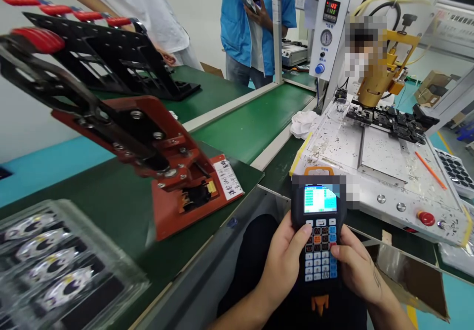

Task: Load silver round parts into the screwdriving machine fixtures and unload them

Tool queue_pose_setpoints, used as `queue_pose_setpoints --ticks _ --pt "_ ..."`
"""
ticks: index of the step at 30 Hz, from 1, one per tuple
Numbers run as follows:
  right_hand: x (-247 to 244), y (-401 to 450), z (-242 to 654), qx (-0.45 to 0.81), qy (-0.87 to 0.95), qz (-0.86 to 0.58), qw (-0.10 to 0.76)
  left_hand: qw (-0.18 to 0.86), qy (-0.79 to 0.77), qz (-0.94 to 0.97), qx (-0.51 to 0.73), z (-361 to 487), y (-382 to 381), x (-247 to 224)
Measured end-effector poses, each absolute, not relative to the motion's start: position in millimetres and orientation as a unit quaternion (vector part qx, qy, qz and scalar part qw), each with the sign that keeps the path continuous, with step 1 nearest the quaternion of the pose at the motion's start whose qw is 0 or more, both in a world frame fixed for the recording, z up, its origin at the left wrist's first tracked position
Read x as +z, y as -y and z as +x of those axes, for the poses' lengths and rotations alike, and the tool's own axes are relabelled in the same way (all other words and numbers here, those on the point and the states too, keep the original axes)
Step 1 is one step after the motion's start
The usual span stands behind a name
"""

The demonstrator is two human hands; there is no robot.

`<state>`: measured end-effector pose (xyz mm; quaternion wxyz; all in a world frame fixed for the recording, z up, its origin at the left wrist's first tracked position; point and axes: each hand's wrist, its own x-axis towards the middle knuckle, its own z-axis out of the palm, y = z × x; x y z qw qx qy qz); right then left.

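Note:
A black handheld keypad device (320,266) with a lit screen is held upright between both hands, above the lap. My left hand (287,251) wraps its left side, the thumb lying on the upper left keys. On its right side, my right hand (353,266) grips the casing with the thumb on the keys at the right edge. To the left, a red toggle-clamp fixture (163,221) with a black lever stands on the dark green table. A white label (228,178) with handwriting is stuck to its base.
A plastic tray (122,270) of shiny parts lies at lower left. A white press machine (333,147) with a gold cylinder (374,83) stands at right. A green conveyor (252,117) runs behind. Beyond it are a person in a blue vest (235,28) and another in white (148,9).

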<state>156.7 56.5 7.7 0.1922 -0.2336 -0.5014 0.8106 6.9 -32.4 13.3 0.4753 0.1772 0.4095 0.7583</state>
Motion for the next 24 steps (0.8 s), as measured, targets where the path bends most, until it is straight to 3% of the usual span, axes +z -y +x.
queue_pose_setpoints --ticks 5,9,12,18,24 --pt "9.7 -56.3 158.7 0.799 0.541 -0.204 0.164 0.467 -0.43 0.139 0.76 -10.1 33.9 12.4" --pt "3.0 -59.4 173.6 0.758 0.612 -0.178 0.138 0.304 -0.534 0.112 0.781 -81.2 12.2 18.6" --pt "-8.0 -63.5 185.4 0.726 0.655 -0.186 0.095 0.249 -0.656 0.136 0.7 -148.7 -26.6 26.4" --pt "-43.5 -77.0 200.3 0.692 0.694 -0.2 0.024 0.319 -0.729 0.152 0.587 -216.9 -121.6 18.5" --pt "-102.1 -96.8 222.7 0.661 0.689 -0.295 0.024 0.371 -0.754 0.208 0.501 -220.9 -173.6 3.6"
